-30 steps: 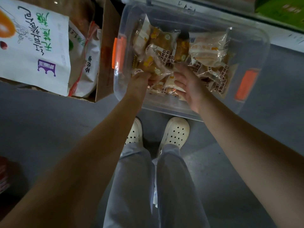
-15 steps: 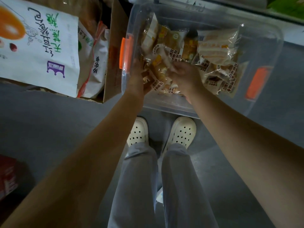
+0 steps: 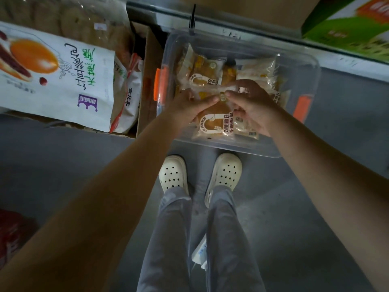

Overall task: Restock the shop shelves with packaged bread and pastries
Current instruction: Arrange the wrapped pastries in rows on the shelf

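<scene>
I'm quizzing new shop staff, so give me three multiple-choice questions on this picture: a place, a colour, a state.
1. Where is the clear bin from the cardboard box? A left B right C inside
2. What colour are the bin's latches? A blue B orange C black
3. The bread packet is: A on the floor B shelved C in both hands

1 B, it sits right of the box's flap.
2 B, both latches show orange.
3 C, left hand and right hand grip it.

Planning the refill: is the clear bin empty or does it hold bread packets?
Partly full: bread packets lie across the clear bin, piled unevenly.
</scene>
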`<state>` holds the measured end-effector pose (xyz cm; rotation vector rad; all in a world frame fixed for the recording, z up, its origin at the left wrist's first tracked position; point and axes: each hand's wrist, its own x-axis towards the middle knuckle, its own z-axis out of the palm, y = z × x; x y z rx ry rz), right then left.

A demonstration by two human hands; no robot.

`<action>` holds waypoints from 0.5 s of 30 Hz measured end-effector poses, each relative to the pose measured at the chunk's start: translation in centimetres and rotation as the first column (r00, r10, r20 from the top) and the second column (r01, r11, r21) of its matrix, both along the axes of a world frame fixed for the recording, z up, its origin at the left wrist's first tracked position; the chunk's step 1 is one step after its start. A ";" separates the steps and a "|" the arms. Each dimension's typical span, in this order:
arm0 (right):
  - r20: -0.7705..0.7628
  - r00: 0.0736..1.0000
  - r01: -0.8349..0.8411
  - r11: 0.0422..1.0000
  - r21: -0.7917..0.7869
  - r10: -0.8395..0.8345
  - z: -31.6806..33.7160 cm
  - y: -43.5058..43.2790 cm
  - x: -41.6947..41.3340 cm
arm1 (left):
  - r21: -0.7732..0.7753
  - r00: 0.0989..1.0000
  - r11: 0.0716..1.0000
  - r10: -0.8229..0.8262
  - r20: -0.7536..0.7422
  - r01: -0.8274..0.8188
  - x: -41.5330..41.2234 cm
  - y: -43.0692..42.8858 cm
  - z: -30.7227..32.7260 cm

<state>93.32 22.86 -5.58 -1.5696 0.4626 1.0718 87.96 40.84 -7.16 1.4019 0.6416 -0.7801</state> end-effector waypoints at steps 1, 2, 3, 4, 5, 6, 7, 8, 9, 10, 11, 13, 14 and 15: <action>0.013 0.999 0.041 0.999 -0.017 -0.040 0.0 0.1 0.0 | 0.017 0.999 0.999 0.049 0.015 -0.050 0.0 -0.1 0.0; 0.040 0.996 0.078 0.996 -0.042 -0.076 -0.3 0.1 0.0 | 0.037 0.994 0.994 0.101 0.028 -0.102 -0.1 -0.2 0.0; 0.092 0.989 0.120 0.989 -0.090 -0.112 -0.7 0.0 -0.1 | 0.040 0.987 0.987 0.154 0.037 -0.156 -0.3 -0.2 -0.1; 0.158 0.977 0.169 0.972 -0.161 -0.144 -1.3 -0.2 0.0 | 0.042 0.977 0.976 0.211 0.027 -0.212 -0.6 -0.3 -0.4; 0.228 0.961 0.214 0.943 -0.256 -0.157 -1.9 -0.5 0.0 | 0.039 0.963 0.962 0.270 0.009 -0.270 -0.9 -0.4 -0.7; 0.295 0.943 0.257 0.900 -0.353 -0.154 -2.5 -0.9 0.1 | 0.037 0.946 0.945 0.325 -0.015 -0.324 -1.2 -0.4 -0.9; 0.339 0.929 0.291 0.854 -0.431 -0.146 -3.1 -1.4 0.3 | 0.031 0.930 0.930 0.366 -0.033 -0.365 -1.6 -0.5 -1.3; 0.361 0.922 0.317 0.815 -0.486 -0.143 -3.8 -2.0 0.7 | 0.021 0.916 0.917 0.399 -0.053 -0.398 -1.8 -0.6 -1.5; 0.366 0.921 0.324 0.783 -0.530 -0.134 -4.5 -2.7 1.1 | 0.014 0.899 0.902 0.432 -0.073 -0.432 -2.0 -0.6 -1.8; 0.360 0.925 0.322 0.761 -0.563 -0.126 -5.0 -3.3 1.5 | 0.006 0.881 0.885 0.464 -0.089 -0.466 -2.2 -0.6 -2.1; 0.344 0.932 0.310 0.742 -0.594 -0.114 -5.6 -4.0 1.9 | -0.005 0.866 0.870 0.489 -0.107 -0.492 -2.4 -0.6 -2.6; 0.282 0.959 0.224 0.726 -0.650 -0.044 -6.8 -4.9 2.8 | -0.041 0.842 0.846 0.522 -0.133 -0.531 -2.6 -0.6 -3.6; 0.252 0.968 0.179 0.736 -0.653 -0.011 -7.0 -5.0 3.2 | -0.057 0.832 0.836 0.534 -0.147 -0.547 -2.7 -0.6 -3.8; 0.240 0.971 0.153 0.755 -0.637 0.006 -7.3 -5.1 3.5 | -0.067 0.821 0.824 0.547 -0.163 -0.562 -2.7 -0.6 -3.9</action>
